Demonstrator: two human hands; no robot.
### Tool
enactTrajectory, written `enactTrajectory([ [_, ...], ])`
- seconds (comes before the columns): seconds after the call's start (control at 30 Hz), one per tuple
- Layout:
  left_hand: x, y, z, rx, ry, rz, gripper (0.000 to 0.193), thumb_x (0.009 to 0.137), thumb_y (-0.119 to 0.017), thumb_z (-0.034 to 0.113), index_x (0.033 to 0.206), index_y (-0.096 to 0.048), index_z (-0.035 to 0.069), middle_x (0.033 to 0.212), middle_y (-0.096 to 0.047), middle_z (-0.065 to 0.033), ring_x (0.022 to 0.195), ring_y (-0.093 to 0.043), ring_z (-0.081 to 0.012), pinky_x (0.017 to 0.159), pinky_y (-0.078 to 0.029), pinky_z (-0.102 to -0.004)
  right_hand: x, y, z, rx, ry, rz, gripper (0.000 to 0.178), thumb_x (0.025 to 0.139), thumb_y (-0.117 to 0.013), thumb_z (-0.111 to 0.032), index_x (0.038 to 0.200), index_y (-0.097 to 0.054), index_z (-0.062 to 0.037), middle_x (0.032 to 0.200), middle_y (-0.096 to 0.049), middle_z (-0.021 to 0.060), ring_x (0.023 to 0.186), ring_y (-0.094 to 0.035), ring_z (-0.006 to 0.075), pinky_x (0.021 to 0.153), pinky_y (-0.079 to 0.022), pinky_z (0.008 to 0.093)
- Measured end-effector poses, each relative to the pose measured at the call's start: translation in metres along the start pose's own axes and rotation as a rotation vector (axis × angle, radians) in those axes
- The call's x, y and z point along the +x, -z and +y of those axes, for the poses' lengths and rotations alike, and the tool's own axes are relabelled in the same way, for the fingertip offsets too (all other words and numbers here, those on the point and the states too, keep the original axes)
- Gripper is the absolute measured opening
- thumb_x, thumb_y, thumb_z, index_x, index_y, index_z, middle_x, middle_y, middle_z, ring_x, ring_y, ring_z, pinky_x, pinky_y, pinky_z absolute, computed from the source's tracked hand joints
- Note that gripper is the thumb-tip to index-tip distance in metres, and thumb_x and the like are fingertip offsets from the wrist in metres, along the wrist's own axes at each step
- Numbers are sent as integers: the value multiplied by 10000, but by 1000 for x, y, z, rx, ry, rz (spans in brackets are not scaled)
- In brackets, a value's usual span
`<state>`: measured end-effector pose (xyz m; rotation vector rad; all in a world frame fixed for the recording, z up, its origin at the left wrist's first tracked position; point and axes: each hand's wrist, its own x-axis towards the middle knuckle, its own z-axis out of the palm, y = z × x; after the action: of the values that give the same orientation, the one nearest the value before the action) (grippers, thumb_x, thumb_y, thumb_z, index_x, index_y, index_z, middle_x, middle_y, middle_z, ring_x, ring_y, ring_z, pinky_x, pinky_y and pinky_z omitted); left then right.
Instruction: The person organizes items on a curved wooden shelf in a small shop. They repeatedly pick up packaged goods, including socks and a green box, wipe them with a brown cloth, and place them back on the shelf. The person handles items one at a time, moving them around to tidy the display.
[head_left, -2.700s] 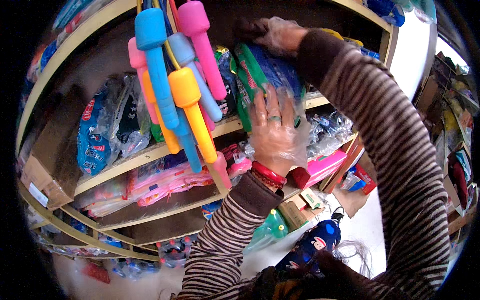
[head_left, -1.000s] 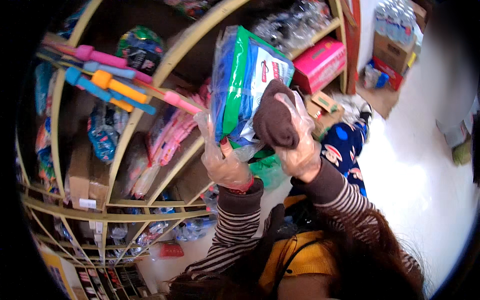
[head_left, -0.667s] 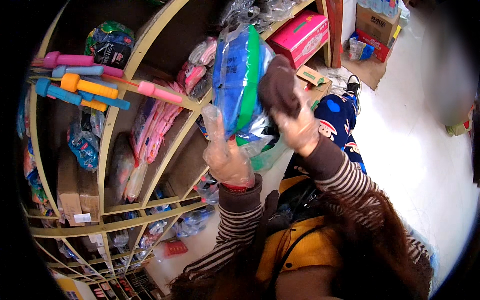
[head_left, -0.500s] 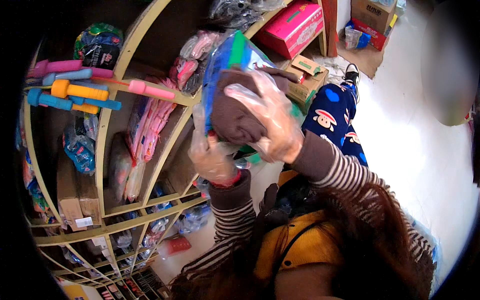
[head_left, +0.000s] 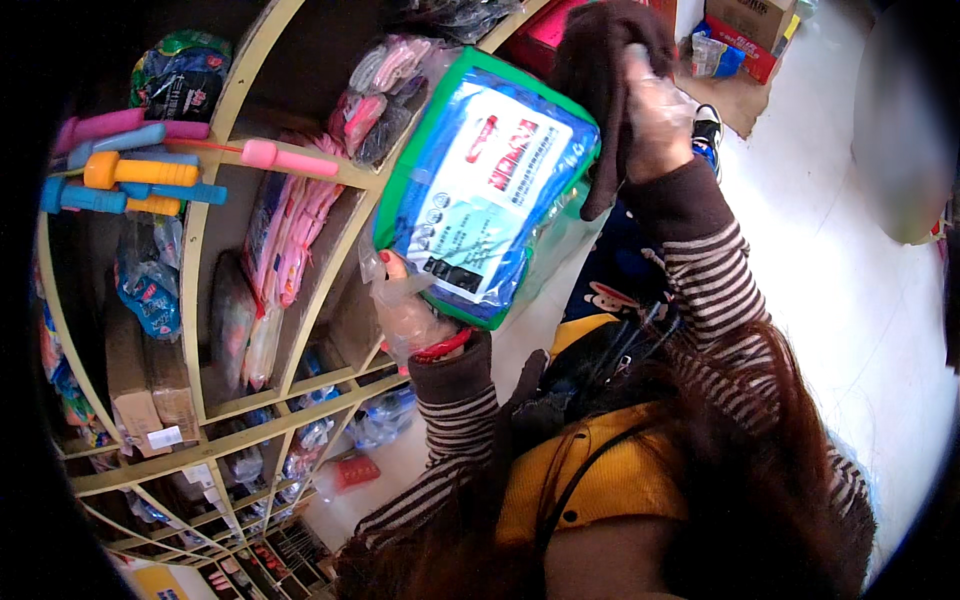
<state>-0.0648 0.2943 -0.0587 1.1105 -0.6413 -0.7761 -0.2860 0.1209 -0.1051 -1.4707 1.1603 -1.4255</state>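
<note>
My left hand, in a clear plastic glove with a red band at the wrist, grips the lower left corner of a packaged bag. This flat blue bag has green edging, a clear plastic front and a white printed sheet. Beyond its right edge, my right hand, also in a clear glove, is closed on a dark brown cloth. The cloth hangs down beside the package, and whether the two touch I cannot tell. Some of my left fingers are hidden behind the package.
A wooden shelf unit with bagged goods runs along the left. Pink, blue and orange foam-handled ropes stick out from it. Cardboard boxes stand at the far right, and a red box sits behind the package.
My right hand and the brown cloth have moved right and away from the package. The package's printed front, mostly covered before, now shows and faces up.
</note>
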Motion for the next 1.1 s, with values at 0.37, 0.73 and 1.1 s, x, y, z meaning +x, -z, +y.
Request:
enactTrajectory([
  [0.37,-7,-39,1,-230,-17,-50,516,889,-499,371,1277,-427,40,1211,-546,-131,1022,-581,-251,855,-504,-390,-29,-24,-26,665,-108,87,513,952,-443,-398,1308,-407,-31,1235,-542,135,1100,-546,251,943,-447,364],
  [0.73,-19,-28,10,-627,236,-261,591,889,-536,444,1301,-442,31,1246,-556,-145,1013,-611,-305,852,-513,-485,-40,-24,-42,828,-36,115,418,916,-522,-266,1253,-480,-23,1221,-553,120,1071,-558,245,934,-436,346],
  [1.1,-15,-23,1,-521,160,-136,448,806,-582,67,1244,-488,45,1130,-609,-165,951,-639,-309,815,-544,-448,-38,-23,-54,596,298,53,366,887,-541,-156,1220,-510,-8,1209,-557,117,1092,-543,246,947,-414,348],
])
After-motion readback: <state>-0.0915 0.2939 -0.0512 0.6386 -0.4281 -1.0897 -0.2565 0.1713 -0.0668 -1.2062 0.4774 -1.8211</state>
